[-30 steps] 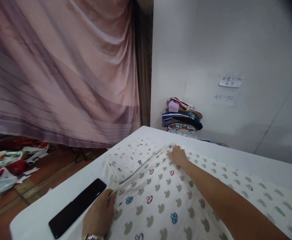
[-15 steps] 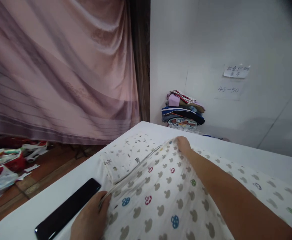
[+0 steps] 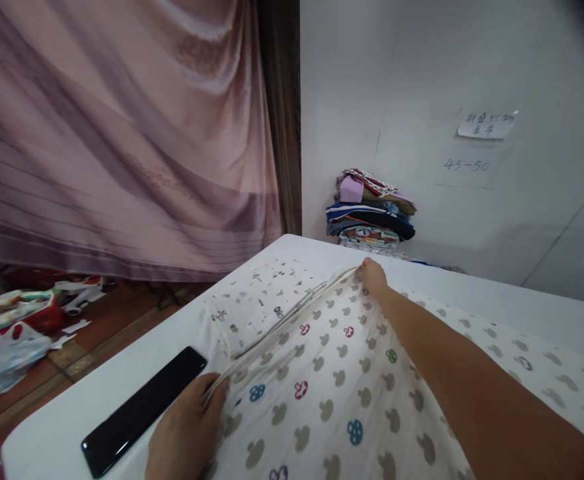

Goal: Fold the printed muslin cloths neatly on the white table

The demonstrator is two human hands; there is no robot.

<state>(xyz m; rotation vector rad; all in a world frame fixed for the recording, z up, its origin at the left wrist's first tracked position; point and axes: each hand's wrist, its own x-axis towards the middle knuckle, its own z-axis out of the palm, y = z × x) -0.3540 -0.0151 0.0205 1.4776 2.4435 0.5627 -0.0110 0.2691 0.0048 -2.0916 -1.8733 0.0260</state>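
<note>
A white cloth [image 3: 339,377] printed with grey, red, blue and green mushroom shapes is stretched between my hands. My left hand [image 3: 192,423] pinches its near left corner, thumb on top. At the far end my right hand [image 3: 373,275] grips another part of the edge, the fingers wrapped round it. The edge between them is raised and taut. Under and behind it lies a folded white cloth [image 3: 259,300] with small dark prints. More mushroom-print cloth [image 3: 502,350] spreads out flat beyond my right forearm.
A black phone-like slab [image 3: 145,410] lies on the white table [image 3: 47,433] beside my left hand. Folded fabrics stand in a stack [image 3: 369,213] by the wall, past the far edge. A pink curtain [image 3: 137,133] hangs at left, above bags [image 3: 9,360] on the floor.
Both hands keep their hold on the cloth edge. The right hand has lifted slightly, and the edge looks a little tauter. The whole view has shifted slightly.
</note>
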